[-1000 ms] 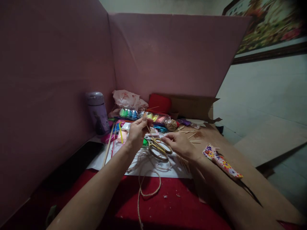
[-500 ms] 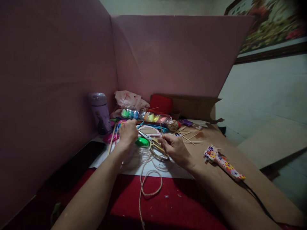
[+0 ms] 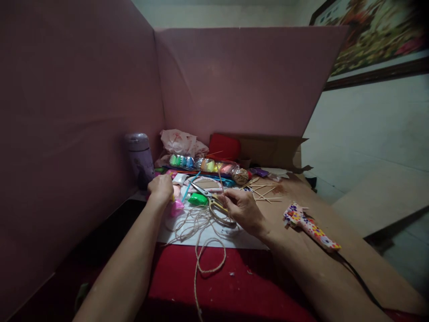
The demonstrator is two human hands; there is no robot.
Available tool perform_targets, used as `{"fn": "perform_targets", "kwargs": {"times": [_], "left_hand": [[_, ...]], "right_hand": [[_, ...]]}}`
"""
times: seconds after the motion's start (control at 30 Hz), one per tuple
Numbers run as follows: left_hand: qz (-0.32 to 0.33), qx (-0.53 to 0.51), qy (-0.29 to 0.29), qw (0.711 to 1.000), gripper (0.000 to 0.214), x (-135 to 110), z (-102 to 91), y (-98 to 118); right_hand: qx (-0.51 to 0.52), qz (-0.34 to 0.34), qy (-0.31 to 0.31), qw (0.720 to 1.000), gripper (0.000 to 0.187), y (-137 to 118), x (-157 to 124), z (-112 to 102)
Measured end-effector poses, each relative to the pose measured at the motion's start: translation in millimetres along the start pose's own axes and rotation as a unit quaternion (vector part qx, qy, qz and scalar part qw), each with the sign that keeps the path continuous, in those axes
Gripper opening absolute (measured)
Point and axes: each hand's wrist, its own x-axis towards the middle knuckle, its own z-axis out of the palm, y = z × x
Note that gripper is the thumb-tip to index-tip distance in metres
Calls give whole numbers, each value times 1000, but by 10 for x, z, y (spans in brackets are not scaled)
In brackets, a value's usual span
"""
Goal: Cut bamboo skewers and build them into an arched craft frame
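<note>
My left hand (image 3: 161, 188) is closed far left on the table, beside a purple flask (image 3: 140, 158); what its fingers grip is hidden. My right hand (image 3: 241, 206) pinches a thin wooden stick (image 3: 221, 181) that stands tilted above gold-handled scissors (image 3: 214, 202). The scissors lie open on white paper (image 3: 234, 235). Loose brown twine (image 3: 203, 237) lies coiled between my hands and trails off toward me over the red cloth (image 3: 241, 286). A green lump (image 3: 197, 199) sits just left of the scissors.
A row of coloured clay packs (image 3: 197, 163), a twine ball (image 3: 240, 175), scattered wooden sticks (image 3: 264, 191) and a floral-patterned glue gun (image 3: 310, 227) with its cord lie around. Pink board walls (image 3: 83, 98) enclose the left and back. An open cardboard box (image 3: 271, 152) stands behind.
My left hand let go of the stick near the clay packs and moved left toward the flask. My right hand left the scissors handle and now pinches the stick upright.
</note>
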Motion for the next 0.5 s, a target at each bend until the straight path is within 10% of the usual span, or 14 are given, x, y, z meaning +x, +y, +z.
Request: {"fn": "perform_targets", "kwargs": {"times": [0.37, 0.5], "left_hand": [[36, 152, 11, 988, 19, -72, -112, 181], [108, 154, 125, 974, 28, -240, -241, 387]], "right_hand": [[-21, 1, 9, 1000, 30, 29, -2, 10], [-20, 34, 48, 998, 31, 39, 1, 5]]}}
